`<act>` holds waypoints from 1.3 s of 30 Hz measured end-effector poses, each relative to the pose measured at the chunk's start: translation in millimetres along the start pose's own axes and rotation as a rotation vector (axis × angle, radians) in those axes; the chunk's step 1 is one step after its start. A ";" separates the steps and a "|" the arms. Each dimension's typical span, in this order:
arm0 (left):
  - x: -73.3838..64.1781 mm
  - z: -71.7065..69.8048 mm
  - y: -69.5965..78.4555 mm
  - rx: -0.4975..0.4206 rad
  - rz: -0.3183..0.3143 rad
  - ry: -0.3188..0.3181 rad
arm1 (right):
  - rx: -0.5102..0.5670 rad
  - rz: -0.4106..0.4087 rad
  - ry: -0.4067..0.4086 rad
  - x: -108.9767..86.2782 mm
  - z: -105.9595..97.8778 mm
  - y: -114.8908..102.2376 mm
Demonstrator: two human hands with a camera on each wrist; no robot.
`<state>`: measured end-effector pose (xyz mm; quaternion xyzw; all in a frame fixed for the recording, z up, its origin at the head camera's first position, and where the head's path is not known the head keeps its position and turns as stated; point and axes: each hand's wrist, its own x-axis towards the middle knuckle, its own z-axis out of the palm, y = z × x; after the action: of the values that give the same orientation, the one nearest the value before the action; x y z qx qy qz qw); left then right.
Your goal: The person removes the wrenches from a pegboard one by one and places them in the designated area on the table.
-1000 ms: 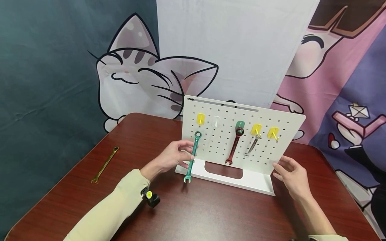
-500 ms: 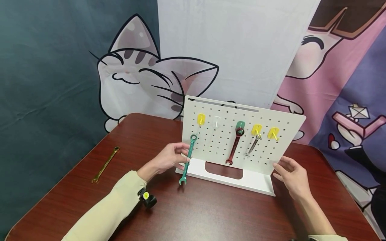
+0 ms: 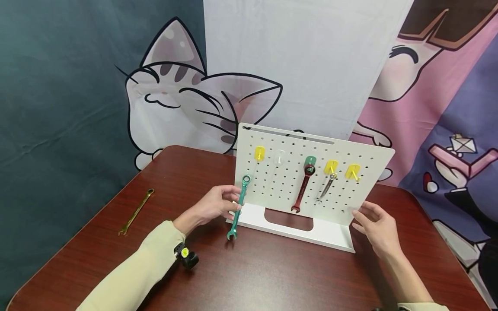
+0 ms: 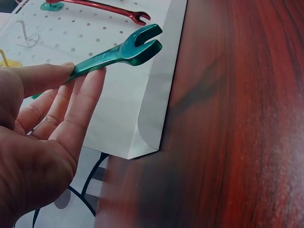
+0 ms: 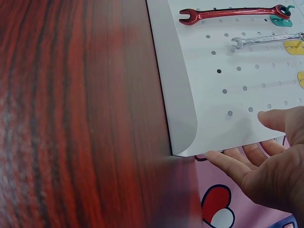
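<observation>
A green combination wrench (image 3: 239, 207) is pinched between the thumb and fingers of my left hand (image 3: 214, 205), in front of the lower left part of a white pegboard (image 3: 272, 185). Its ring end points up and its open end down; in the left wrist view the open jaw (image 4: 137, 45) is near. My right hand (image 3: 377, 229) holds the board's right edge, thumb on the front and fingers behind. A red wrench (image 3: 302, 190) hangs from a green hook (image 3: 310, 161), and a small silver wrench (image 3: 327, 188) from a yellow hook (image 3: 331, 166).
Bare hooks on the board are a yellow one (image 3: 259, 153) at far left, a clear one (image 3: 279, 157), and a yellow one (image 3: 353, 171) at far right. A gold wrench (image 3: 136, 212) lies on the brown table (image 3: 272, 276) at left. Printed cloth (image 3: 303, 65) hangs behind.
My left hand has drawn the green wrench left and slightly down, away from beneath the far-left yellow hook. My right hand and the pegboard stay in place.
</observation>
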<state>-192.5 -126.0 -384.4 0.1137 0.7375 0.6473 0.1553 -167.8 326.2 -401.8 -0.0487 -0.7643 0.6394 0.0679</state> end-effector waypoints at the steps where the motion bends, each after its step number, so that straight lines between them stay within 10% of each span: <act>1: 0.0 -0.7 -0.7 -0.001 0.001 0.001 | -0.004 -0.001 0.000 0.1 0.0 0.2; 39: -6.7 -12.6 -14.0 0.009 -0.058 -0.005 | 0.021 -0.020 0.004 -1.3 -0.3 1.2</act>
<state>-190.5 -141.9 -396.3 0.0945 0.7432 0.6387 0.1754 -166.5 326.5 -403.0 -0.0414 -0.7580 0.6464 0.0763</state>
